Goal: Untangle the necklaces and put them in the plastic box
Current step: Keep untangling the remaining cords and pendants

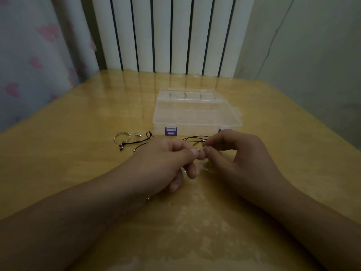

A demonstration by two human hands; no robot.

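A pale wooden tabletop (82, 173) is filling most of the view, its glossy surface reflecting the white radiator (172, 34) standing behind it at twelve o'clock, while a curtain with pink hearts (33, 61) is hanging at ten o'clock. A clear plastic box (195, 112) is sitting on the tabletop just past the hands, toward twelve o'clock from them, its lid lying closed and a purple latch (171, 131) showing on its near wall. The left hand (166, 163) and the right hand (240, 155) are meeting at the middle of the tabletop, directly in front of the box. The left hand's fingers (197, 154) are curling in and pinching something small at their tips, and the right hand's fingers (210, 150) are pinching the same spot from the other side, tip against tip; a thin black cord necklace (195, 138) is running out from that pinch toward twelve o'clock, lying just beside the box's near wall. At ten o'clock from the left hand, another black cord (145, 139) with a knot is lying on the tabletop, touching a twisted silver ring (122, 136), and a small silver bead piece (138, 135) is resting between the ring and the knot.
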